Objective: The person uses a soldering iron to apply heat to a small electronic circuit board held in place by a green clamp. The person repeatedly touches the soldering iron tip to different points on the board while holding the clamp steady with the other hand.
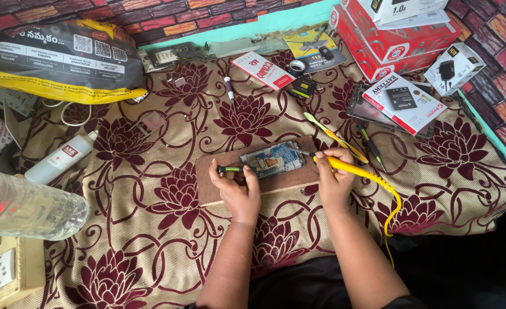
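Plastic bottle point(29, 209) nearest; boxes point(402, 34) beyond phone point(273, 159).

A phone repair workshop: opened phone point(273, 159) on a board, soldering iron point(356, 170), boxed spare parts point(404, 102).

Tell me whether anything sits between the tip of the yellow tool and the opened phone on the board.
Nothing visible does. The right hand holds the yellow tool with its tip at the right end of the opened phone; the left hand holds a dark-handled tool at its left end.
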